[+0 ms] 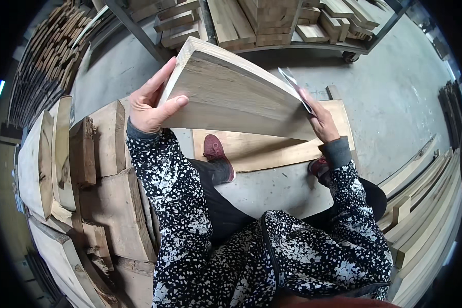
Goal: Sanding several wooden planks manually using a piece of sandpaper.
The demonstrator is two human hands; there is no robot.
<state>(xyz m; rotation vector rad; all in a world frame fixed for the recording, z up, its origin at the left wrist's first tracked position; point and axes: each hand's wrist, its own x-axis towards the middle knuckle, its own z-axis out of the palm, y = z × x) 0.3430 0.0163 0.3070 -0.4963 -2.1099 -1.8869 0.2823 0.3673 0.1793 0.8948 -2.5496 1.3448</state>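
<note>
At the frame's upper centre, a board (236, 95), likely heavy, stiff and best held by both ends, is clamped by the left hand (151, 105), a shiny sheet (291, 82) by the right hand (322, 120)

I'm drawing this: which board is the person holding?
The thick board stretching from the left hand toward the right hand; no other board is held.

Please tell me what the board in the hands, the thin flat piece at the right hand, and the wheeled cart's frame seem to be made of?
Board: bare wood, seemingly unfinished; streaky grain, matte face.
Thin flat piece: glossy, perhaps metal or plastic; its glare leaves this open.
Cart frame: probably metal, dull grey, judging by its slim bars.
</note>
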